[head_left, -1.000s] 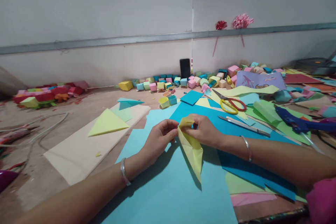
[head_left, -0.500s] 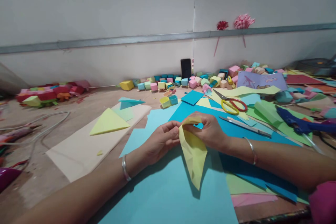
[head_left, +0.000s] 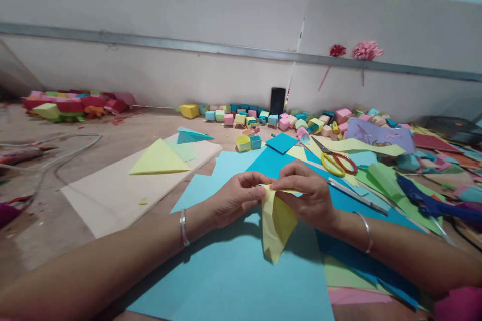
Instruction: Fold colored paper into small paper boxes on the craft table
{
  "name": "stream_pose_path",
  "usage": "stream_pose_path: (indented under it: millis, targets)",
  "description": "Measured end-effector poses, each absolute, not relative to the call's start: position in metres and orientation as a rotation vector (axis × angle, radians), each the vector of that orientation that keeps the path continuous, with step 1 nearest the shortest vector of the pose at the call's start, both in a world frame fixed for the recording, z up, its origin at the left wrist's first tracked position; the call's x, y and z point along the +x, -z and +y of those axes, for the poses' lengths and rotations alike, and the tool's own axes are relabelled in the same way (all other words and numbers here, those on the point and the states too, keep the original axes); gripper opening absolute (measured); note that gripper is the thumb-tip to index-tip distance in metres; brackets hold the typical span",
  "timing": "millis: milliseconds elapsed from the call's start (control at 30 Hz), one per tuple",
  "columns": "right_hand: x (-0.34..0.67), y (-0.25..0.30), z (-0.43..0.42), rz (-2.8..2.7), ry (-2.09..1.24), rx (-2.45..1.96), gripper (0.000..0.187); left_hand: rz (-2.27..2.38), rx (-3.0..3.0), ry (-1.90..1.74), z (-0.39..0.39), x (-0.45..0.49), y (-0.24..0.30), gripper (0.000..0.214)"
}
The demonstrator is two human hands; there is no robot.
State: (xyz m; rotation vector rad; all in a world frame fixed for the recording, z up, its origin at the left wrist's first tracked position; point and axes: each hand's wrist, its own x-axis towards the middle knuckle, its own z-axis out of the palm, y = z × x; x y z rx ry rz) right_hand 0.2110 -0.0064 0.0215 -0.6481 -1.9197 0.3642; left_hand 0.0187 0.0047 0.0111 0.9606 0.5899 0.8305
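Observation:
A folded yellow paper piece hangs point-down between both hands, above a large light blue sheet. My left hand pinches its top left corner with thumb and fingers closed. My right hand pinches the top right edge, fingers curled over it. Both wrists wear silver bangles. A darker blue sheet lies under my right forearm.
Yellow-and-red scissors and a blue glue gun lie to the right among green and pink paper. A yellow paper triangle rests on a cream sheet at left. Small coloured paper boxes and a black phone line the wall. Cables lie at far left.
The yellow piece has been lifted and turned so it hangs shorter and more upright. Both hands moved slightly toward me and closer together at its top. The camera tilted.

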Motion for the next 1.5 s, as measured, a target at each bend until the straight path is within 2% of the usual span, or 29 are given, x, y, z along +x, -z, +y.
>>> stream_pose_path:
  millis: [233, 433, 567, 667, 833, 933, 1067, 1233, 1367, 1500]
  targets:
    - [0.213, -0.019, -0.005, -1.927, -0.352, -0.58, 0.016, 0.558, 0.912, -0.798, 0.008, 0.017, -0.005, 0.029]
    - [0.21, -0.024, -0.004, -1.885, -0.27, -0.708, 0.02, 0.542, 0.814, -0.775, 0.009, 0.015, -0.007, 0.025]
    - [0.207, -0.028, -0.004, -1.835, -0.256, -0.721, 0.007, 0.584, 0.805, -0.744, 0.01, 0.015, -0.01, 0.026]
    - [0.208, -0.029, -0.004, -1.88, -0.278, -0.718, 0.008, 0.59, 0.854, -0.737, 0.011, 0.015, -0.01, 0.027]
    - [0.208, -0.03, -0.004, -1.908, -0.304, -0.742, 0.007, 0.762, 1.35, -0.948, 0.005, 0.016, -0.023, 0.03]
    - [0.207, -0.027, -0.003, -1.961, -0.263, -0.741, 0.008, 0.941, 1.805, -1.018, -0.002, 0.015, -0.033, 0.021]
    - [0.203, -0.022, -0.004, -2.038, -0.033, -0.734, 0.008, 1.053, 2.141, -1.06, -0.009, 0.017, -0.035, 0.003]
    - [0.2, -0.022, -0.01, -2.098, 0.231, -0.699, 0.013, 0.934, 2.406, -1.283, -0.011, 0.019, -0.035, 0.012]
    - [0.201, -0.024, -0.013, -2.074, 0.142, -0.699, 0.008, 0.759, 2.543, -1.42, -0.013, 0.018, -0.039, 0.024]
    - [0.202, -0.025, -0.014, -2.031, 0.069, -0.742, 0.012, 0.687, 2.613, -1.461, -0.014, 0.018, -0.04, 0.025]
